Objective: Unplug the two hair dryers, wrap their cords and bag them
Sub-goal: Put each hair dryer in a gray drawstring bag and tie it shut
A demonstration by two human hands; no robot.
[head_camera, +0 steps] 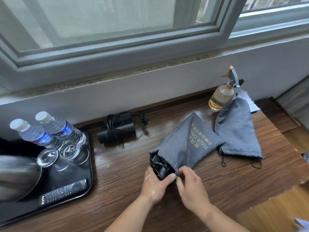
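A dark wood-grain desk (125,185) runs along a white wall (150,92) under a grey-framed window (117,22) with a rough stone sill (117,75); paler wood floor (275,208) shows at the lower right. Near the front edge, the near dryer (161,170), black with its cord wound on, sticks out of the mouth of the printed bag (187,144), a grey cloth pouch with gold lettering that lies slanting away towards the wall. The left hand (156,185) is curled round the dryer's exposed end from below, thumb across it. The right hand (192,186), touching the left, pinches the bag's rim just beside the dryer between thumb and fingertips. The far dryer (117,129), also black and cord-wrapped, lies well apart from both hands at the back of the desk against the wall, its plug loose beside it. The plain bag (237,131) lies flat just right of the printed one, its far end against a spray bottle (220,96) holding amber liquid. So: two dryers, two bags, one spray bottle. On a black tray (90,164) at the left stand two water bottles (33,133), two upturned glasses (47,156), one remote (63,191) and one metal kettle (16,176).
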